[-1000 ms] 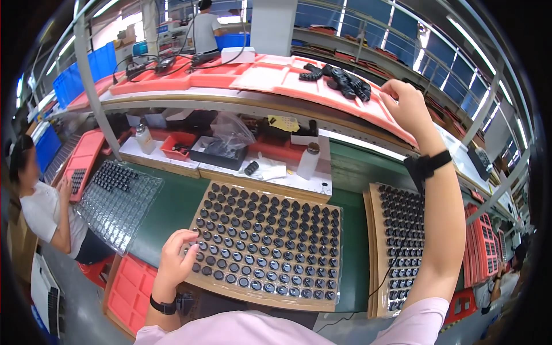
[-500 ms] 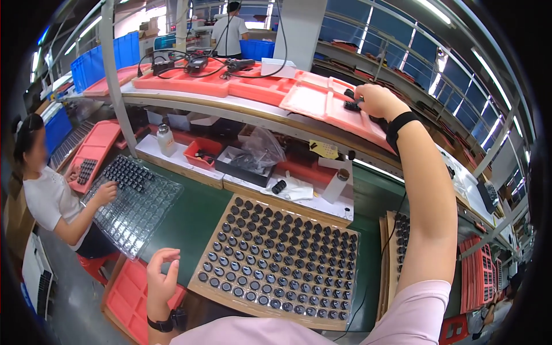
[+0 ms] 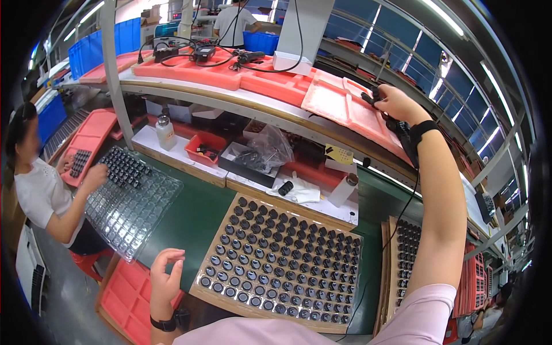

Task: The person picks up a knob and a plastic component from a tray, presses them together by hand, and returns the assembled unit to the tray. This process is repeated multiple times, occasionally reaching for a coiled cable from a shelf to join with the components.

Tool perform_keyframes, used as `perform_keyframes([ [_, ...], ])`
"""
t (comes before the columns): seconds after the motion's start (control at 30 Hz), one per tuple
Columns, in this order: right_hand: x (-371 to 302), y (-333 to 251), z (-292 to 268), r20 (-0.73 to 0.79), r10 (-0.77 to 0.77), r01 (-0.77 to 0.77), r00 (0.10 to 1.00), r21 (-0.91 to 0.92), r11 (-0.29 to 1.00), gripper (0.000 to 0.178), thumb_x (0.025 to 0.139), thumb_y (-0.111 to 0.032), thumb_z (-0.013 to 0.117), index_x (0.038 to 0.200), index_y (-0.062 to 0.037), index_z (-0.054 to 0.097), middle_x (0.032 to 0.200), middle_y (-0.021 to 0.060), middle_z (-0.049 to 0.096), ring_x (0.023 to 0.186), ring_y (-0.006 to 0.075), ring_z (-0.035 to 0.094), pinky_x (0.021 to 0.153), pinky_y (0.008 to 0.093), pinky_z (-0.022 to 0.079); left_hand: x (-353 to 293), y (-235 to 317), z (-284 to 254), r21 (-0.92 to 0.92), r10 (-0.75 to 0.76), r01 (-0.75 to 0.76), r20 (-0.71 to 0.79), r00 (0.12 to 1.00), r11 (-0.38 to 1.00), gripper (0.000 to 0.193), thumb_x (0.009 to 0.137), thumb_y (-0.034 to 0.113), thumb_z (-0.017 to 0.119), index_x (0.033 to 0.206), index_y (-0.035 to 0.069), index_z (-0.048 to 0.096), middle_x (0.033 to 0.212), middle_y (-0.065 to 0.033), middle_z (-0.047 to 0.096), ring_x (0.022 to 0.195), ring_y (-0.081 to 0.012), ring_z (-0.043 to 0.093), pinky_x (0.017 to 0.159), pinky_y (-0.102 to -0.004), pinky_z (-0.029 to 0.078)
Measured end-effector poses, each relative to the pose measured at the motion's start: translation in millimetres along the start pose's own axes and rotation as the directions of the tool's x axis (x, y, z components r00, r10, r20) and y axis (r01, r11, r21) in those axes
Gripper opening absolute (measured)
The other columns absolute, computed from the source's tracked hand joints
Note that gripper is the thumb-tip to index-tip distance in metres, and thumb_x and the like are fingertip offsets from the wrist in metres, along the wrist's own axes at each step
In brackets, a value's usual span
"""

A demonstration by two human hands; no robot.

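My right hand (image 3: 399, 105) reaches up to the shelf and pinches a small black cylindrical part (image 3: 375, 95) above the pink foam tray (image 3: 330, 99). Its exact shape is partly hidden by my fingers. A black corded device (image 3: 401, 131) lies by my right wrist. My left hand (image 3: 167, 276) hovers at the near left of the bench, thumb and forefinger apart, holding nothing. Between my arms is a clear tray on brown board (image 3: 202, 292), filled with rows of black lens-like cylinders (image 3: 279, 236).
A co-worker (image 3: 43, 178) handles black parts over a clear blister tray (image 3: 155, 201) at left. The lower shelf holds a bottle (image 3: 165, 132), a red bin (image 3: 204, 146), a black box (image 3: 244, 169) and a loose black cylinder (image 3: 285, 188). More filled trays (image 3: 407, 241) stand right.
My view has shifted slightly. My right hand stays at the foam tray with the black part, and the corded device beside my wrist now shows more. My left hand keeps its pose.
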State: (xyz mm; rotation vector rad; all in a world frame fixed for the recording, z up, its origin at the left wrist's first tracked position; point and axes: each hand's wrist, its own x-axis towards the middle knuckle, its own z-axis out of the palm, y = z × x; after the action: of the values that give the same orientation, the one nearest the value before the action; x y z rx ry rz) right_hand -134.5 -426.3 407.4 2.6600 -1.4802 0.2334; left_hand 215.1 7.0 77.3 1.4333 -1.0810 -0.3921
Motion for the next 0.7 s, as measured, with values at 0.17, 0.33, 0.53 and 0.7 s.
perform_keyframes([
  [0.17, -16.1, -3.4, -10.7, -0.044, 0.241, -0.132, 0.969, 0.736, 0.664, 0.024, 0.087, -0.016, 0.058, 0.103, 0.002, 0.058, 0.096, 0.0112, 0.064, 0.086, 0.02, 0.062, 0.078, 0.0331, 0.051, 0.6, -0.2, -0.3, -0.003, -0.006, 0.006, -0.001, 1.0, 1.0, 0.018, 0.084, -0.004, 0.056, 0.101, -0.003, 0.061, 0.101, -0.0129, 0.062, 0.087, -0.0193, 0.062, 0.079, -0.0291, 0.05],
  [0.33, -17.7, 7.5, -17.1, 0.057, 0.229, -0.144, 0.972, 0.911, 0.387, 0.019, 0.092, -0.02, 0.052, 0.105, -0.006, 0.056, 0.1, 0.0083, 0.063, 0.088, 0.0199, 0.062, 0.083, 0.0356, 0.049, -0.2, 3.9, 4.3, 0.01, -0.004, 0.004, 0.067, 0.998, 1.0, 0.016, 0.086, -0.002, 0.054, 0.101, -0.004, 0.059, 0.104, -0.0128, 0.06, 0.088, -0.0184, 0.061, 0.081, -0.0291, 0.049],
  [0.53, -16.1, -8.3, -0.4, 0.111, 0.288, -0.198, 0.951, 0.935, 0.295, 0.018, 0.09, -0.018, 0.05, 0.099, -0.002, 0.054, 0.093, 0.0108, 0.06, 0.085, 0.0229, 0.06, 0.084, 0.0389, 0.05, -4.6, 11.3, 9.6, -0.004, 0.011, -0.011, 0.082, 0.997, 1.0, 0.015, 0.086, -0.002, 0.054, 0.099, -0.004, 0.06, 0.103, -0.0129, 0.061, 0.087, -0.018, 0.061, 0.08, -0.0288, 0.049],
  [0.7, -18.8, -9.1, 4.7, 0.12, 0.383, -0.255, 0.916, 0.911, 0.325, 0.02, 0.089, -0.018, 0.05, 0.101, -0.0024, 0.054, 0.096, 0.0116, 0.063, 0.09, 0.0249, 0.063, 0.082, 0.0443, 0.05, -10.4, 15.9, 9.3, -0.023, 0.019, -0.017, 0.05, 0.999, 1.0, 0.014, 0.083, -0.004, 0.057, 0.097, -0.005, 0.061, 0.097, -0.0135, 0.063, 0.084, -0.0192, 0.062, 0.077, -0.0285, 0.049],
])
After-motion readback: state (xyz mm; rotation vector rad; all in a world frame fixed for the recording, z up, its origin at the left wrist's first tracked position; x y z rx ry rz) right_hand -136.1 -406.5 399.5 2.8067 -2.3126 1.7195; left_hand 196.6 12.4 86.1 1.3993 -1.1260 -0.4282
